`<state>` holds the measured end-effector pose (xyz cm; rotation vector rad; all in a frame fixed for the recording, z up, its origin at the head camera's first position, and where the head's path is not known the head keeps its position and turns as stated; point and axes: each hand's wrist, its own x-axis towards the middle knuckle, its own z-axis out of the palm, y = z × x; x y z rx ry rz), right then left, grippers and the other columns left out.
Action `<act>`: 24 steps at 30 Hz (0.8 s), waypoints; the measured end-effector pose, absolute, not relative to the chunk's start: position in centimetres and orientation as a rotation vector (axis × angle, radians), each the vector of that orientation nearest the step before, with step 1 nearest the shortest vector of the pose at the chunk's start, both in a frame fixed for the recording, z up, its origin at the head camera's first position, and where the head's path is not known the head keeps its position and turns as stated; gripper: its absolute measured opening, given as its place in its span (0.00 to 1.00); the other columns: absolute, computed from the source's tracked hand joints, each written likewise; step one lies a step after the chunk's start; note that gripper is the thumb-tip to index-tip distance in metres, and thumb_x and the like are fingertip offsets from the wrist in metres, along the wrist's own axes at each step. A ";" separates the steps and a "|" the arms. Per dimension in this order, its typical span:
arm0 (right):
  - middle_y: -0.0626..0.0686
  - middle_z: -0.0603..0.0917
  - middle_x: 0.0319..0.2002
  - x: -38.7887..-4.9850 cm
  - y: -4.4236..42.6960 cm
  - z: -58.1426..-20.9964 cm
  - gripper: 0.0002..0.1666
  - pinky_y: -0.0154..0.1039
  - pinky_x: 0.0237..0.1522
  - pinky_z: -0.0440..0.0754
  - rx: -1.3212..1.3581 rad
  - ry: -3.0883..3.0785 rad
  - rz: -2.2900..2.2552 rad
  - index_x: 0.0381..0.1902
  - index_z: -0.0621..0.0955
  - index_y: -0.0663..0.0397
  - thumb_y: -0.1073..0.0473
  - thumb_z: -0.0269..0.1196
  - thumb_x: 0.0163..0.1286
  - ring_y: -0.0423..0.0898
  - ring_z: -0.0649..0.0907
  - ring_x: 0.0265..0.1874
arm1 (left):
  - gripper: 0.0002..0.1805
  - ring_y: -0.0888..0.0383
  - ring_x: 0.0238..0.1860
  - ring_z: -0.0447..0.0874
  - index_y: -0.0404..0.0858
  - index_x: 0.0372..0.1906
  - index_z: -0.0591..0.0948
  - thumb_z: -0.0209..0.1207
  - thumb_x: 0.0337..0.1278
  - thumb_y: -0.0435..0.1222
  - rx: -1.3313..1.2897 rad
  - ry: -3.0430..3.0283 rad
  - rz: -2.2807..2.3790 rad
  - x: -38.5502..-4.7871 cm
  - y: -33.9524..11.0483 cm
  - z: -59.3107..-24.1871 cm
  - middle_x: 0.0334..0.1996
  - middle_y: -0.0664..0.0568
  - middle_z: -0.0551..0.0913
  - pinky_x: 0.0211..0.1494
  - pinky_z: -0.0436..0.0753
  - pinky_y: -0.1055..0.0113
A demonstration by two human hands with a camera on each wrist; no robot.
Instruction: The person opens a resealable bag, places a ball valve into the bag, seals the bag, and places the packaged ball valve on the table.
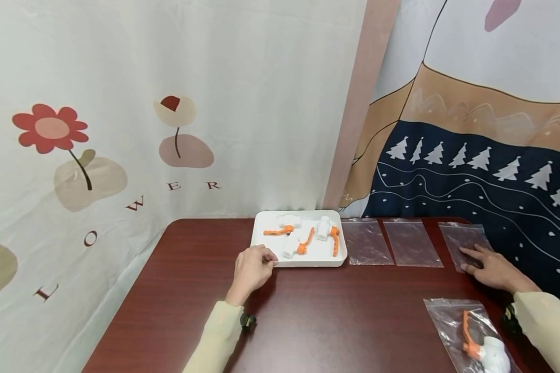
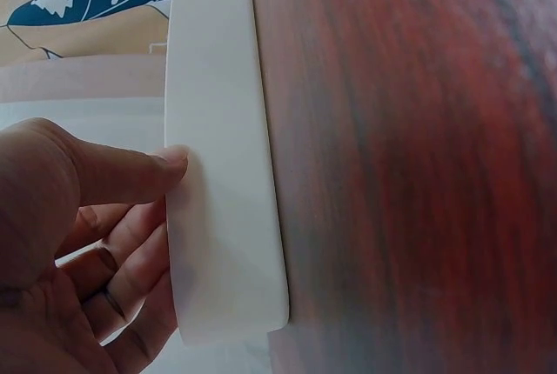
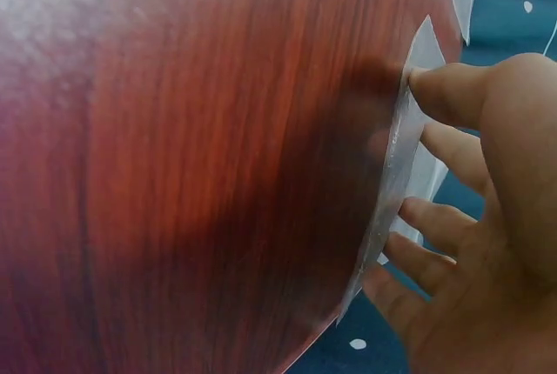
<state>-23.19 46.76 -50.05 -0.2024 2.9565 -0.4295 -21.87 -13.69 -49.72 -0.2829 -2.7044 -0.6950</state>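
- Head view, hazards: I find the hands apart. At centre, the left hand point(image 1: 254, 267) pinches the near left corner of a white tray point(image 1: 308, 263); a tug there could, in my judgement, tip or slide it and roll its load.
- At right, the right hand point(image 1: 497, 267) rests loose-fingered on a clear bag point(image 1: 462, 235). That bag appears to reach past the edge of the table point(image 1: 331, 321); I judge a careless sweep could send it over.
- Head view, containers: the tray holds three white valves with orange levers point(image 1: 290, 245), lying at differing angles.
- Right of the tray, two flat bags point(image 1: 413, 243) show nothing inside.
- At lower right, a filled bag point(image 1: 441, 313) contains one bagged valve point(image 1: 494, 356). I cannot tell whether its seal is closed; if unsealed, lifting it mouth-down could spill the valve.
- Left wrist view: at left, the thumb lies at the tray's rim, fingers bent behind it. The tray's contents are hidden from me here.
- Right wrist view: at right, fingertips touch thin film beside the table edge. I judge slick film could slide under light pressure. I see no contents in it.
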 end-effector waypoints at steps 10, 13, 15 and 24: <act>0.88 0.58 0.68 -21.9 46.4 -50.1 0.43 0.83 0.59 0.62 -0.214 2.921 -0.454 0.71 0.68 0.70 0.43 0.63 0.73 0.89 0.60 0.63 | 0.08 0.63 0.28 0.82 0.54 0.24 0.89 0.73 0.49 0.35 -0.280 -2.716 -0.697 -21.9 -13.7 -49.8 0.25 0.67 0.82 0.34 0.78 0.63; 0.87 0.58 0.68 -21.4 46.3 -50.1 0.43 0.83 0.58 0.62 -0.223 2.915 -0.467 0.71 0.69 0.70 0.43 0.64 0.72 0.89 0.61 0.62 | 0.08 0.63 0.28 0.82 0.54 0.25 0.89 0.73 0.49 0.35 -0.278 -2.714 -0.701 -21.9 -13.7 -49.7 0.25 0.66 0.83 0.34 0.78 0.62; 0.87 0.59 0.68 -21.0 46.2 -50.1 0.42 0.83 0.58 0.63 -0.238 2.922 -0.469 0.70 0.70 0.69 0.43 0.65 0.71 0.88 0.62 0.62 | 0.08 0.63 0.28 0.81 0.54 0.25 0.89 0.73 0.49 0.35 -0.274 -2.713 -0.705 -21.8 -13.7 -49.7 0.25 0.67 0.82 0.34 0.78 0.62; 0.85 0.65 0.66 -19.9 46.3 -49.8 0.39 0.78 0.54 0.71 -0.321 2.968 -0.451 0.67 0.75 0.68 0.46 0.69 0.68 0.86 0.67 0.60 | 0.08 0.63 0.27 0.82 0.54 0.24 0.89 0.73 0.49 0.34 -0.282 -2.696 -0.711 -21.9 -13.6 -49.7 0.25 0.66 0.83 0.34 0.78 0.63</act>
